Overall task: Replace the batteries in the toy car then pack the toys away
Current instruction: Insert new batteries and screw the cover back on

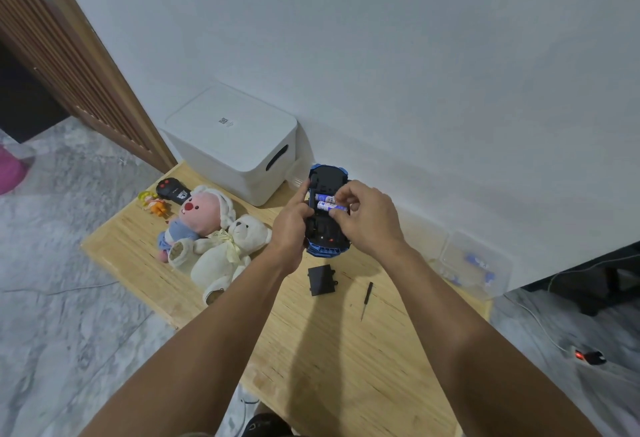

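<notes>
- Toy car (327, 190), blue with a black underside, is held upside down above the wooden worktop (346, 350), close to the white wall.
- Left hand (292, 225) grips the car's left side, its forefinger stretched up along the edge beside the front wheel.
- Right hand (367, 218) pinches a battery (329, 207) between thumb and fingertips at the open battery bay.
- A second battery (323, 198) lies in the bay just behind the first one.
- Black battery cover (322, 280) lies flat on the worktop below the car, with a small screwdriver (366, 299) near it on the right.
- A white storage box (235, 145) with its lid on stands at the worktop's far corner.
- A pink plush doll (195, 218) and a white teddy bear (225, 253) lie touching each other on the left part.
- A black remote control (171, 191) and a small yellow figure (154, 202) lie beyond the plush toys.
- A clear plastic box (474, 268) at the right edge holds blue and white batteries.
</notes>
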A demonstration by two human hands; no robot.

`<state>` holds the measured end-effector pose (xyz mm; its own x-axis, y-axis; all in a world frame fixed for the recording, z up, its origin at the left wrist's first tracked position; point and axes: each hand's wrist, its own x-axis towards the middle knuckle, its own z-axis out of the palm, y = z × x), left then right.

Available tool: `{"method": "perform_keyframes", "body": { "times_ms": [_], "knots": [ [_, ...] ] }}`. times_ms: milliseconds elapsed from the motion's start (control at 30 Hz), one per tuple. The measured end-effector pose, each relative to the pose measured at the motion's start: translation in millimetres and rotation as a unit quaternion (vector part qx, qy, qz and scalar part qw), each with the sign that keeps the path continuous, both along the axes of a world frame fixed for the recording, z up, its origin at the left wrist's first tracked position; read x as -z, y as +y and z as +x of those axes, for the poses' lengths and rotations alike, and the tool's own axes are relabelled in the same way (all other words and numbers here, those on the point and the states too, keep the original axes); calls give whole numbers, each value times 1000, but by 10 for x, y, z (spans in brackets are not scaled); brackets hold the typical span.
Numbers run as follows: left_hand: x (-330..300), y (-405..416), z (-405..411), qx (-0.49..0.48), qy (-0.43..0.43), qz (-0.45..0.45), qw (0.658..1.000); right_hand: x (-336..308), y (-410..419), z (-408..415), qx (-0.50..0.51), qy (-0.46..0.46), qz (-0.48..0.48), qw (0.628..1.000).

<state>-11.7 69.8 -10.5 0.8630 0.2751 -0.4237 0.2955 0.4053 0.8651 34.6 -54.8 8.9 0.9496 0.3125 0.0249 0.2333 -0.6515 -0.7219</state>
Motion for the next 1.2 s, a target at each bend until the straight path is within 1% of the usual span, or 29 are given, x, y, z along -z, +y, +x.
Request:
{"method": "perform_keyframes", "body": {
  "times_ms": [167,300,333,500,567,633,667,733,800,900,1000,1200],
  "knots": [
    [3,4,-13,16,-8,14,1000,3,47,10,-17,-13,13,1000],
    [12,4,-18,15,-8,18,1000,-1,78,-58,-23,-23,54,998],
    [13,7,-20,13,-5,18,1000,0,82,-71,-25,-32,52,998],
    [19,11,-32,6,-5,15,1000,70,88,-80,-11,-95,-16,995],
    [10,7,-38,6,-10,14,1000,99,91,-75,-15,-120,-71,990],
    [0,2,-42,7,-14,17,1000,113,87,-64,-13,-124,-102,987],
    [4,3,-44,6,-15,17,1000,115,80,-61,-9,-118,-99,988],
    [24,19,-50,1,-17,13,1000,130,74,-63,8,-86,-61,994],
    [42,35,-48,-3,-23,7,1000,143,63,-87,46,-43,17,998],
    [18,23,-44,-9,-38,2,999,124,47,-118,106,31,115,987],
    [25,4,-35,-29,-36,13,999,124,41,-114,125,74,147,978],
    [57,-29,-38,-27,-47,82,995,156,73,-88,157,83,172,969]
  ]
}}
